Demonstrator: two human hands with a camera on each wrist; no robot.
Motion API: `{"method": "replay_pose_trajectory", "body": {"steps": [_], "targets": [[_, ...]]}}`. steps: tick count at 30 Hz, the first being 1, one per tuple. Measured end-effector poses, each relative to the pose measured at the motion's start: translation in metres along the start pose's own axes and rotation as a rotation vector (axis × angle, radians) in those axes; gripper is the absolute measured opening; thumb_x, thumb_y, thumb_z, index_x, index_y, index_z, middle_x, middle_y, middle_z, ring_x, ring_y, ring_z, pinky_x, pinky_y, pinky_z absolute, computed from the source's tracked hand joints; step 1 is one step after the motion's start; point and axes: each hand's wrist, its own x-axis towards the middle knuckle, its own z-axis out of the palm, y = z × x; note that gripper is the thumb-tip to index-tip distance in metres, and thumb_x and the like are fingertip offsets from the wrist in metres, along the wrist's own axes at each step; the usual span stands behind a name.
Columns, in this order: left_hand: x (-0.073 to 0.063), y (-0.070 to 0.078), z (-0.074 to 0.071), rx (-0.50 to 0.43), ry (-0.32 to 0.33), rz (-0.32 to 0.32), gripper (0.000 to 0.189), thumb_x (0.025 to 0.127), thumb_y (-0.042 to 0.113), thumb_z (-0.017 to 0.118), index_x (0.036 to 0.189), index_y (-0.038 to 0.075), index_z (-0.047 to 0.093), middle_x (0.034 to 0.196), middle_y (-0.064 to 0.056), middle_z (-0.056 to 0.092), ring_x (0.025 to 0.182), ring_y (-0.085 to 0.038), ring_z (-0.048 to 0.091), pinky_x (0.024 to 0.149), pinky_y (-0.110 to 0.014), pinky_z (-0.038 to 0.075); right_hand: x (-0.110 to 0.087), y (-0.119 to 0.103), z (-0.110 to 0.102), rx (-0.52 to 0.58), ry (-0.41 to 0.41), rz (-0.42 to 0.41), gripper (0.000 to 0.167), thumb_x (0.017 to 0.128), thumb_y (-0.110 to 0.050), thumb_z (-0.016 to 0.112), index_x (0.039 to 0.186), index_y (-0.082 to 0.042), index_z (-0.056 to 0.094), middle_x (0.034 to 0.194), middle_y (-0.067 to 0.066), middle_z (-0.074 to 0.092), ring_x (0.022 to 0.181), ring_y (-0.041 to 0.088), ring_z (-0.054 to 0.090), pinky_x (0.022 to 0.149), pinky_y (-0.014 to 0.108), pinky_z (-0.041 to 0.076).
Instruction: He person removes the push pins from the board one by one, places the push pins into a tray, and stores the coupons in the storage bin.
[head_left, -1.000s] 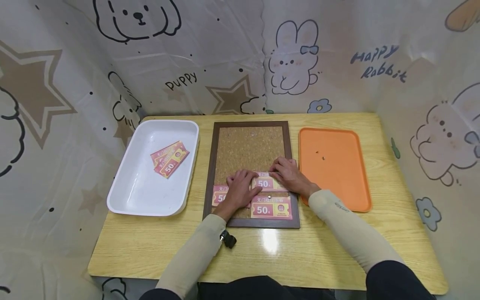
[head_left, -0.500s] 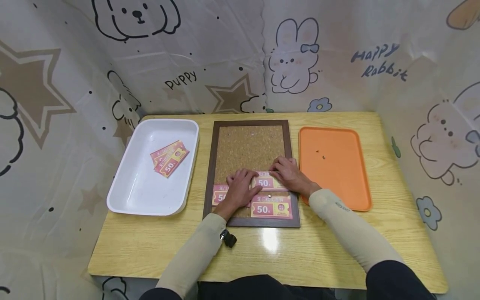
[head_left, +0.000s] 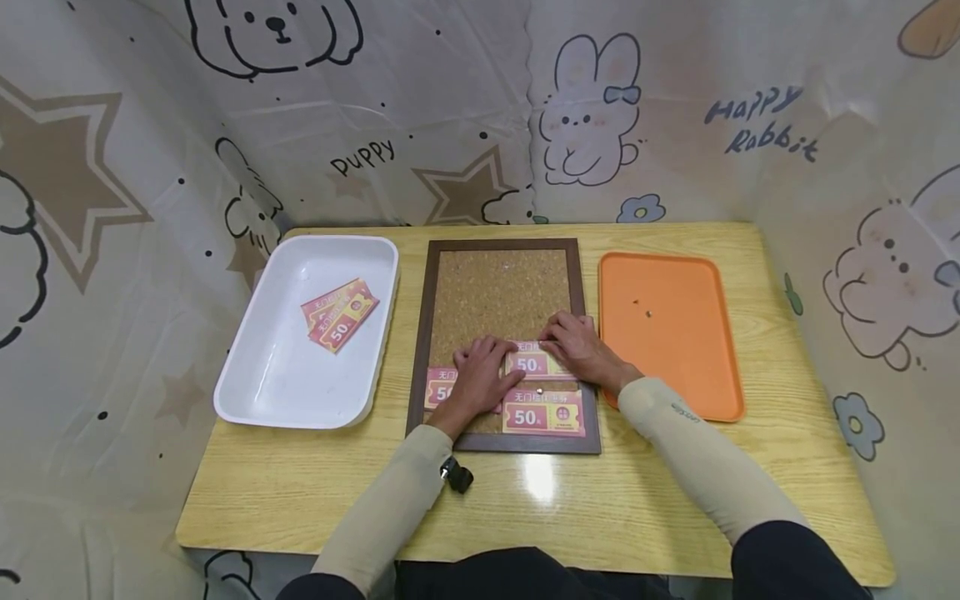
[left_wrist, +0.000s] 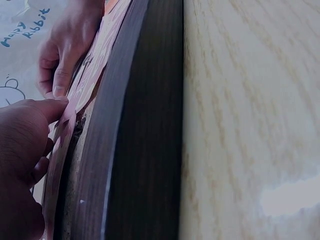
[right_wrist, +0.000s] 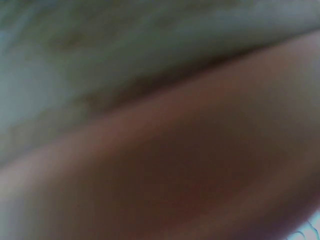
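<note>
Little has changed over the last second: both hands and all coupons sit where they were, camera drifts slightly at most. Upper coupon (head_left: pixel 529 364) is between the hands on the cork board (head_left: pixel 501 292). Left hand (head_left: pixel 480 382) grips its left edge, index near the top corner, thumb lower down; right hand (head_left: pixel 581 348) grips its upper right part, fingers curled, fingertips partly hidden. Right wrist view too blurred to help.

Just nearer the body than the hands: lower coupon (head_left: pixel 543 414) flat on the board, small shiny pin (head_left: pixel 539 391) near its top edge. Left coupon (head_left: pixel 439 385) partly under the left hand. Bare cork beyond the hands.

Out left of the left hand, white tub (head_left: pixel 251 392) with loose coupons (head_left: pixel 345 323), overlapping. Right of the right hand, orange tray (head_left: pixel 675 367) with a couple of small dark bits (head_left: pixel 648 314), likely pins. All on the desk (head_left: pixel 660 517).

Reads as a hold-and-align pause: upper coupon probably not fixed yet, so no visible progress in this second.
</note>
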Motion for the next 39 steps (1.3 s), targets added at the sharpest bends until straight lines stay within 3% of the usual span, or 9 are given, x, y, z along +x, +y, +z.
{"method": "replay_pose_trajectory", "body": {"steps": [16,26,34,39], "targets": [[0.0004,0.0008,-0.0015,-0.004,-0.011,-0.005,0.045,0.089,0.049,0.063,0.126,0.024,0.058,0.120,0.001,0.057,0.112,-0.020,0.049,0.087,-0.046,0.029,-0.0007,0.0006,-0.0011,0.023,0.006,0.000,0.012,0.092,-0.023,0.065,0.100,-0.014,0.068,0.105,0.006,0.058,0.099,0.023,0.057,0.085,0.046,0.033],[0.0007,0.0016,-0.0042,-0.087,0.009,-0.021,0.039,0.090,0.043,0.063,0.124,0.024,0.059,0.121,0.001,0.059,0.112,-0.020,0.051,0.085,-0.045,0.028,-0.0004,0.0024,0.0003,0.037,0.034,-0.015,0.014,0.090,-0.021,0.068,0.100,-0.012,0.065,0.103,0.005,0.061,0.098,0.021,0.058,0.083,0.045,0.035],[0.0017,0.0021,-0.0046,-0.201,0.048,-0.010,0.032,0.090,0.030,0.063,0.121,0.020,0.060,0.102,0.002,0.059,0.096,-0.016,0.053,0.087,-0.043,0.029,0.0001,0.0031,-0.0028,0.076,0.056,-0.011,0.011,0.091,-0.019,0.066,0.100,-0.013,0.065,0.102,0.004,0.063,0.097,0.021,0.059,0.084,0.044,0.036],[0.0018,0.0029,-0.0056,-0.263,0.062,-0.013,0.030,0.091,0.025,0.063,0.120,0.019,0.059,0.094,0.002,0.056,0.088,-0.015,0.051,0.086,-0.040,0.031,0.0003,0.0052,-0.0066,0.102,0.058,0.038,0.010,0.092,-0.021,0.065,0.100,-0.014,0.065,0.100,0.002,0.063,0.096,0.020,0.058,0.082,0.041,0.038]]}}
